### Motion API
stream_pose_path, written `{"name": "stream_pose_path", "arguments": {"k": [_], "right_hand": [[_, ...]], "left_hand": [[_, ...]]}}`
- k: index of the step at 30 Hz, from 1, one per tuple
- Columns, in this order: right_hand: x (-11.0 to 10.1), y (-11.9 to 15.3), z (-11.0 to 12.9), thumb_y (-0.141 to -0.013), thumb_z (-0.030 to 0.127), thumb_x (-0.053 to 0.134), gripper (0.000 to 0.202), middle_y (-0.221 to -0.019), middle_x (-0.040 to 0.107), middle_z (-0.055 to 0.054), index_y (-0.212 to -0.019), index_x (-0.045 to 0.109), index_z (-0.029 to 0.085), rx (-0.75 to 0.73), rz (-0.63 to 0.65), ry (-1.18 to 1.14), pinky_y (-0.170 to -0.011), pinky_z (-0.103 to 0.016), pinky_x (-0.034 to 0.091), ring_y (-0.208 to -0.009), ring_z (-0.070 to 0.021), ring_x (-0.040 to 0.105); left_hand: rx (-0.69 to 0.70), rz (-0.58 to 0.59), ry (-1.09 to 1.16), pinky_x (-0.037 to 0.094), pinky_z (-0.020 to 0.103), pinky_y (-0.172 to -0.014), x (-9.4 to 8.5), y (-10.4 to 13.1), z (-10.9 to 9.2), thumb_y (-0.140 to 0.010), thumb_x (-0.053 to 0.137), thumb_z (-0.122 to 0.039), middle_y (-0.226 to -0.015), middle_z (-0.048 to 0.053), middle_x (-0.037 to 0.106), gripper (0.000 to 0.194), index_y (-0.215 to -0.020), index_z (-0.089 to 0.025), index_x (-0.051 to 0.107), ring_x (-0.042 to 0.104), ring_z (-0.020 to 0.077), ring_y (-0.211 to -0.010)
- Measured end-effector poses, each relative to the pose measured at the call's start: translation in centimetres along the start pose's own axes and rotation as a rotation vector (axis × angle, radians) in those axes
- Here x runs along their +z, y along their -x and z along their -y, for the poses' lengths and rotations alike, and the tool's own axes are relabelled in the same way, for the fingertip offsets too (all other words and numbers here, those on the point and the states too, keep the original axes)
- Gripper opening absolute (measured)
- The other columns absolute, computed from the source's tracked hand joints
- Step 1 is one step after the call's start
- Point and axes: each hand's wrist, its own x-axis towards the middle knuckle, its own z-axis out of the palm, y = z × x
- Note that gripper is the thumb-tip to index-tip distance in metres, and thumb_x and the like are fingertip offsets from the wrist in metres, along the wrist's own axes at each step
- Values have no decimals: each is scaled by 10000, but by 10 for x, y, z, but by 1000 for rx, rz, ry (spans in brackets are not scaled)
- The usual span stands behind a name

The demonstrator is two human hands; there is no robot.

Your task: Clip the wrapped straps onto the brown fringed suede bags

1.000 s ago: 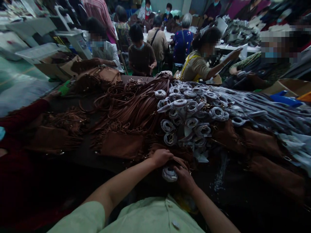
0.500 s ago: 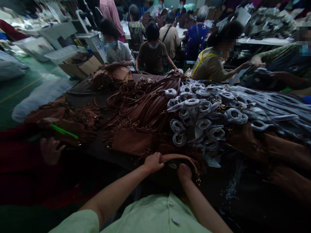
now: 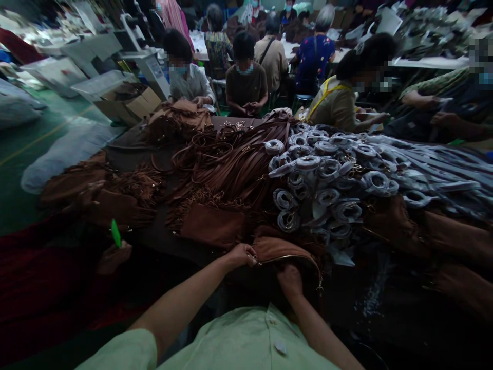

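Bag (image 3: 283, 247) in the lower centre looked unzipped, not closed up yet.
Left hand (image 3: 242, 255) pinched one end; right hand (image 3: 290, 281), fingers hidden, couldn't tell.

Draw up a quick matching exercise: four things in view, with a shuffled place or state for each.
1. Left hand
2. Right hand
3. Wrapped strap coils
4. Bright green item

A. Held in a co-worker's hand
B. Fingers hidden at the zipper edge
C. Heaped beyond the brown zip bag
D. Pinching the bag's left end

Pairs: 1-D, 2-B, 3-C, 4-A
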Motion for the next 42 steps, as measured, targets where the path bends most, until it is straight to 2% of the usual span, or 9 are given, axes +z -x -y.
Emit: {"name": "stream_pose_path", "arguments": {"k": [6, 12, 15, 18, 26, 34, 38, 40, 42], "right_hand": [[-12, 21, 38, -785, 509, 516, 344, -819, 703, -61, -888, 656, 213, 8, 115, -232, -635, -242, 439, -760, -192, 651], [-21, 19, 55, -841, 238, 430, 218, -811, 684, -62, -845, 640, 179, -36, 150, -33, -698, -229, 409, -787, -163, 626], [-18, 22, 55, -876, 208, 370, 258, -876, 674, -107, -915, 617, 143, -22, 111, 114, -727, -261, 411, -841, -192, 619], [-20, 23, 34, -912, 250, 336, 291, -871, 675, -113, -943, 601, 134, -23, 124, 157, -691, -268, 416, -813, -201, 630], [-51, 40, -92, -918, 294, 324, 332, -933, 674, -126, -1006, 601, 135, 164, -65, 215, -673, -278, 430, -826, -209, 641], [-38, 52, -94, -923, 357, 266, 406, -1059, 649, -105, -1085, 581, 160, 419, -149, 69, -694, -278, 427, -856, -197, 640], [-36, 60, -96, -909, 374, 289, 385, -1039, 654, -84, -1079, 576, 182, 430, -149, 28, -702, -265, 415, -856, -179, 634], [-37, 62, -95, -906, 384, 283, 384, -996, 663, -77, -1048, 581, 187, 415, -150, 27, -682, -266, 411, -821, -178, 634], [-38, 63, -94, -904, 381, 282, 376, -957, 668, -72, -1015, 586, 189, 392, -156, 26, -669, -268, 411, -794, -179, 634]], "left_hand": [[2, 15, -13, 381, 192, -494, 6, 6, -4, -464, 747, -200, -585, -19, 614, 348, -755, -125, 572, 565, 99, -514], [44, -21, 24, 435, 235, -507, 13, -1, 0, -400, 771, -180, -535, -29, 594, 362, -665, -132, 530, 545, 106, -474], [71, -27, 41, 451, 252, -528, 17, -2, 3, -417, 775, -210, -537, -20, 597, 359, -662, -134, 524, 558, 116, -483], [98, -88, 14, 448, 249, -544, 13, -2, 1, -462, 746, -210, -525, -21, 590, 302, -677, -132, 550, 562, 119, -498], [230, -325, -175, 395, 210, -538, -18, -4, -5, -552, 654, -218, -588, -17, 602, 196, -723, -131, 616, 556, 120, -567], [243, -489, -365, 422, 236, -609, -14, -6, 7, -637, 645, -271, -686, 10, 638, 190, -782, -149, 628, 591, 156, -670], [275, -633, -538, 454, 320, -738, 8, 11, 6, -724, 590, -241, -814, 54, 656, 159, -859, -164, 624, 607, 206, -803], [469, -743, -710, 417, 393, -872, 35, 20, 8, -763, 551, -201, -1003, 90, 631, 235, -990, -182, 606, 560, 243, -992], [726, -650, -891, 343, 434, -982, 66, 21, 12, -755, 568, -167, -1190, 98, 553, 359, -1112, -209, 568, 457, 259, -1154]]}}
